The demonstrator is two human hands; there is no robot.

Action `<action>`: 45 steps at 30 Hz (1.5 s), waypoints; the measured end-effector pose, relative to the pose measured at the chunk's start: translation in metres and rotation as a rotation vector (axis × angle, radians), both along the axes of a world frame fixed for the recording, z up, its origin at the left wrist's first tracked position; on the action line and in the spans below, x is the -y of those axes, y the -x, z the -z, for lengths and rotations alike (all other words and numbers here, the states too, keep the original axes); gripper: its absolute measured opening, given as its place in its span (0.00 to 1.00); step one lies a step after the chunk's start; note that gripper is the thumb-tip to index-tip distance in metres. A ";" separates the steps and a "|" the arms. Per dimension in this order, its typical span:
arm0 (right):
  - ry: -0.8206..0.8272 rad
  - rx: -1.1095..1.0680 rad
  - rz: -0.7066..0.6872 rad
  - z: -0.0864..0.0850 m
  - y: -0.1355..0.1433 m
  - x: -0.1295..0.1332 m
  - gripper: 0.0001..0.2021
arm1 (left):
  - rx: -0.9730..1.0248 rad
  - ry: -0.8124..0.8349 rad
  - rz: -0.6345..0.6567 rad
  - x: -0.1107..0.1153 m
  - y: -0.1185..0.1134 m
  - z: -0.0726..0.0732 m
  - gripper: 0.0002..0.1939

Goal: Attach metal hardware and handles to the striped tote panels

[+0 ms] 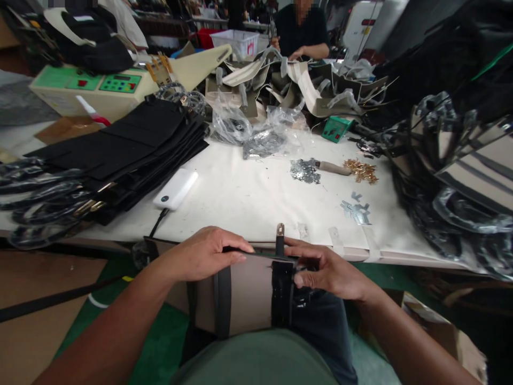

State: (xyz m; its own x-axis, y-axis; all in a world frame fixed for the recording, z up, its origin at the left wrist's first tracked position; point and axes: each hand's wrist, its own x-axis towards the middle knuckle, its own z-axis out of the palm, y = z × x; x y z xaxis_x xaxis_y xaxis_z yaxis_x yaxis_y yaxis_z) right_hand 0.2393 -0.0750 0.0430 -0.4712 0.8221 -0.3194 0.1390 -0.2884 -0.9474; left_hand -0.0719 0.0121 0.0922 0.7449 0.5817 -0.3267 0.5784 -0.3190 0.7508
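Left grip, right grip: thumb-and-finger pinch on beige panel along its top edge (bare white tabletop beyond)

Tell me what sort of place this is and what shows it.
Probably a bag-making workshop: a brown bag-like piece is in hand, flat black pieces with plastic-wrapped handles are stacked on the white table, and small gold-coloured metal parts lie loose there.

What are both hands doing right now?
Left hand: closed, holding the beige bag.
Right hand: partly open beside the upright black strap; grip unclear.
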 end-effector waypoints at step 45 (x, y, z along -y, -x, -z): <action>-0.928 0.774 0.346 0.072 0.018 -0.036 0.15 | -0.096 -0.803 -0.148 0.033 -0.075 0.106 0.26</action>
State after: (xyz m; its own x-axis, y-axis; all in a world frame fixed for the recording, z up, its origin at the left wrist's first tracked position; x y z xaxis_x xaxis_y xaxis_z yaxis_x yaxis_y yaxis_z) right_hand 0.2209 -0.0389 -0.0289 -0.1339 0.9275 0.3490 0.7984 0.3096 -0.5164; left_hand 0.0031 -0.0206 -0.0141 0.6322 0.7555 0.1720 0.7067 -0.6533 0.2716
